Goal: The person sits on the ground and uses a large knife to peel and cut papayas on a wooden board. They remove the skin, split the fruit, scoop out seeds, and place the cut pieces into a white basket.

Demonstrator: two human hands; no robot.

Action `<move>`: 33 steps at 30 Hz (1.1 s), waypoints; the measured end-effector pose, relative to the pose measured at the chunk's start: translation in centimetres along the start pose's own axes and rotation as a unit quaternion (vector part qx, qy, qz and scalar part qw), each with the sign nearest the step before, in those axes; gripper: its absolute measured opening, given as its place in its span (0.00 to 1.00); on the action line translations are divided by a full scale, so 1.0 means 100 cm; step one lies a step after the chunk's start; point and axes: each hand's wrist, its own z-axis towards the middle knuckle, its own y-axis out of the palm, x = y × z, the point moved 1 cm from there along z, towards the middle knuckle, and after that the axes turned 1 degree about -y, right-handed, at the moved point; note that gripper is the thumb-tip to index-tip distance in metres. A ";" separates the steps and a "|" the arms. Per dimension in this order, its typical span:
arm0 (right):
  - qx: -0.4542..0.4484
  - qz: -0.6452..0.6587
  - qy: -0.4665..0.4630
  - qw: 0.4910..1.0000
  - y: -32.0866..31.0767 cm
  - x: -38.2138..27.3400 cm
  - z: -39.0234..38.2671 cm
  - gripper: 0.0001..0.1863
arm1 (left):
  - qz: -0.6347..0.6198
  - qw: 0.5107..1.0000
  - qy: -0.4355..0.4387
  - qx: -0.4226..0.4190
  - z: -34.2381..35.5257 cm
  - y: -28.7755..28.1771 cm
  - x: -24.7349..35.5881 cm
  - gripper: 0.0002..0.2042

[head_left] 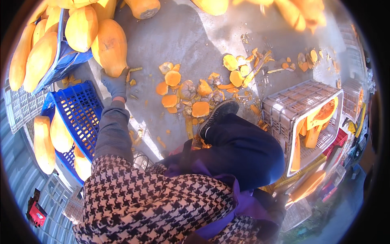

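Observation:
My left hand, in a grey glove, reaches out at upper left and grips the lower end of a large peeled orange squash, beside other peeled squashes piled in and over a blue crate. My right hand, dark and partly behind my clothing, is low at the right, near a long orange squash piece; its fingers are too unclear to read.
Cut ends and scraps litter the concrete floor around my shoe. At right lies a pale crate with cut squash inside. A second blue crate with squashes stands at left, beside corrugated metal.

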 end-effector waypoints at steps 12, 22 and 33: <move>0.053 -0.042 -0.037 0.997 0.016 0.027 0.027 0.18 | -0.139 0.931 -0.212 -0.265 0.076 0.030 -0.050 0.43; 0.038 -0.062 -0.068 0.995 0.019 0.039 0.034 0.22 | -0.332 0.890 -0.254 -0.185 0.010 0.060 -0.014 0.39; 0.087 0.462 -0.344 0.813 -0.017 -0.173 -0.079 0.22 | -0.511 0.484 -0.510 -0.495 -0.216 -0.010 0.147 0.35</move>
